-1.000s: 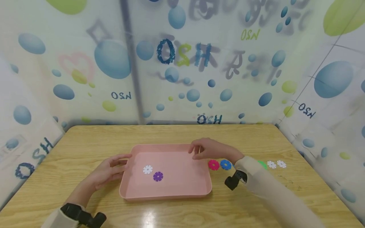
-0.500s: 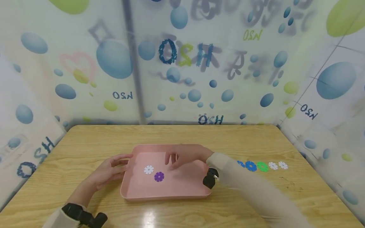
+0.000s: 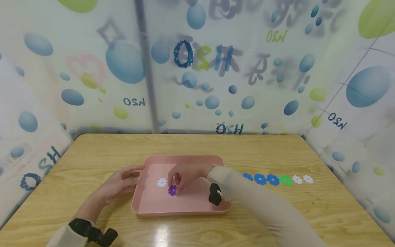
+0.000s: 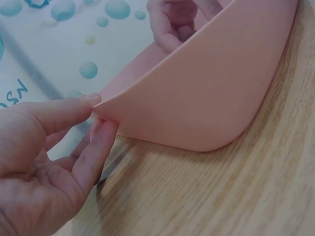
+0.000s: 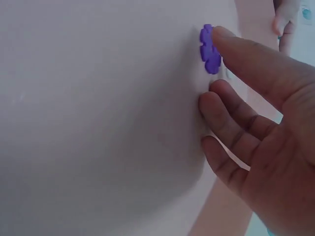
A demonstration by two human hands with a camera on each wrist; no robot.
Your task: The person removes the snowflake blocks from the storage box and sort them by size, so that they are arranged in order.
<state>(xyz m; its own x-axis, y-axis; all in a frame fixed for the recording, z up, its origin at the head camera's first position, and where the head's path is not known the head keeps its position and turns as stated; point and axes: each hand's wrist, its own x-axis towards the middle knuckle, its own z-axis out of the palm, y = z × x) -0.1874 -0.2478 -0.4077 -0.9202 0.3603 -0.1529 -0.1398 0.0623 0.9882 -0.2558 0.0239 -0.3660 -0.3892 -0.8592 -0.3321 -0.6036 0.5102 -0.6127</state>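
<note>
A shallow pink tray (image 3: 197,204) lies on the wooden table, holding a white snowflake disc (image 3: 162,182) and a purple one. My left hand (image 3: 118,185) is at the tray's left rim; in the left wrist view its thumb lies over the rim (image 4: 142,86) with fingers tucked beneath it. Inside the tray, my right hand (image 3: 189,175) is low over the purple snowflake disc (image 3: 172,190). In the right wrist view the thumb tip overlaps the disc's edge, while the loosely bent fingers (image 5: 219,115) stay apart from the thumb.
Right of the tray runs a row of discs: several blue ones (image 3: 260,179), a green one (image 3: 285,180) and two white ones (image 3: 297,179). My right forearm crosses the tray's right side. A patterned curtain (image 3: 197,103) hangs behind the wooden table (image 3: 262,147).
My right hand has moved left and down across the tray, from its right rim to the purple disc. The left hand keeps its place at the rim.
</note>
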